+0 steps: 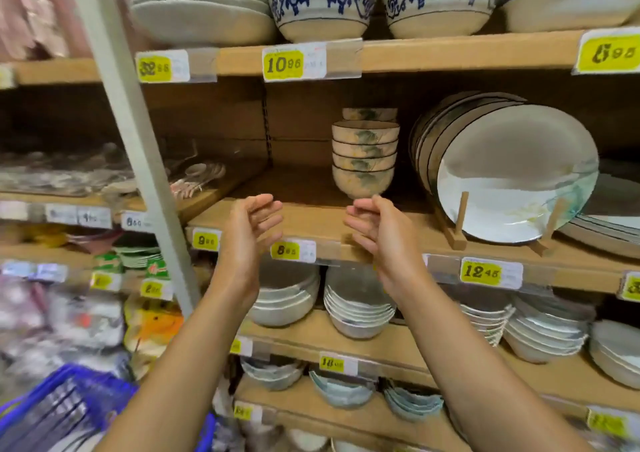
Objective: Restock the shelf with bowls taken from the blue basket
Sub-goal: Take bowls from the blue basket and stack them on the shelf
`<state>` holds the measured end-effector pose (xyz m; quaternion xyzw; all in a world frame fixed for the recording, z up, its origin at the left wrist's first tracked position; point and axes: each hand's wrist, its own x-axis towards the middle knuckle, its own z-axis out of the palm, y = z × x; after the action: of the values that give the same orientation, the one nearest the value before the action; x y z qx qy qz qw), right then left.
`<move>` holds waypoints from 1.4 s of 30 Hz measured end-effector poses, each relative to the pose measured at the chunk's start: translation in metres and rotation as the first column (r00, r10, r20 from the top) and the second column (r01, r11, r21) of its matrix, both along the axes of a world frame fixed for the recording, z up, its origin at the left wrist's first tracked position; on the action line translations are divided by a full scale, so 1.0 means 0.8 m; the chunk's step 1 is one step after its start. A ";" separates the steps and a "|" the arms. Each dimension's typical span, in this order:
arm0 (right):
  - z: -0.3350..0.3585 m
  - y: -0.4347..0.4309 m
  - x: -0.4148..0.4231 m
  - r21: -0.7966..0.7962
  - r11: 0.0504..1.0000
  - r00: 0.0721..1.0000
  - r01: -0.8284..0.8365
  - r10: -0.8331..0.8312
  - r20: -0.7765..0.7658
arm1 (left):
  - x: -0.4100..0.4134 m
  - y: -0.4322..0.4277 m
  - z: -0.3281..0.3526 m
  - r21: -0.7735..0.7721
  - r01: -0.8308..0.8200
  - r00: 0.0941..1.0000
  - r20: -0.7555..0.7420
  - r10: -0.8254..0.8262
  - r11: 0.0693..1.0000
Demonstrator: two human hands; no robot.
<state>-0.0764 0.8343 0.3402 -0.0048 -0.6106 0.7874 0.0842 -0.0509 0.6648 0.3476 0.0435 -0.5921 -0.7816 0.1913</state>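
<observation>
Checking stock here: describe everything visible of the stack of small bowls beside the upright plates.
Four nested upright bowls, cream-glazed with green leaf motifs and dark rims, ceramic by the look. The stack of small bowls stands on the wooden shelf, left of the upright plates; another such bowl shows behind it.

1 head-worn wide-angle view, facing forward into the shelf (311, 218), close up, blue basket (78, 377) at lower left corner

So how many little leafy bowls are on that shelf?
5. Four nest in the front stack; one bowl peeks out behind its top. More may be hidden behind.
</observation>
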 end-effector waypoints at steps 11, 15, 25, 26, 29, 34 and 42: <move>-0.111 -0.110 0.136 -0.063 0.916 0.883 -0.395 0.398 0.248 | 0.234 -0.132 -0.130 0.041 -0.330 0.918 0.248 0.310 0.943; -0.153 -0.176 0.164 -0.011 0.873 0.825 -0.488 0.465 0.323 | 0.279 -0.195 -0.159 0.051 -0.400 0.877 0.309 0.367 0.915; -0.243 -0.365 0.232 0.114 0.841 0.773 -0.530 0.423 0.473 | 0.383 -0.361 -0.219 0.013 -0.417 0.805 0.468 0.364 0.909; -0.251 -0.381 0.238 0.128 0.839 0.769 -0.530 0.412 0.489 | 0.390 -0.377 -0.225 -0.004 -0.405 0.799 0.484 0.356 0.914; -0.277 -0.413 0.249 0.170 0.823 0.743 -0.542 0.375 0.554 | 0.401 -0.415 -0.245 -0.020 -0.355 0.785 0.537 0.310 0.934; -0.330 -0.441 0.239 0.230 0.790 0.685 -0.568 0.298 0.665 | 0.374 -0.461 -0.275 -0.040 -0.262 0.758 0.610 0.231 0.964; -0.432 -0.485 0.178 0.301 0.770 0.645 -0.563 0.182 0.742 | 0.256 -0.506 -0.338 -0.101 -0.052 0.682 0.723 0.109 0.994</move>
<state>0.0662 0.4459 -0.0054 -0.1361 -0.7686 0.5394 -0.3159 0.1536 0.2600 0.0771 0.3687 -0.6446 -0.6693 -0.0233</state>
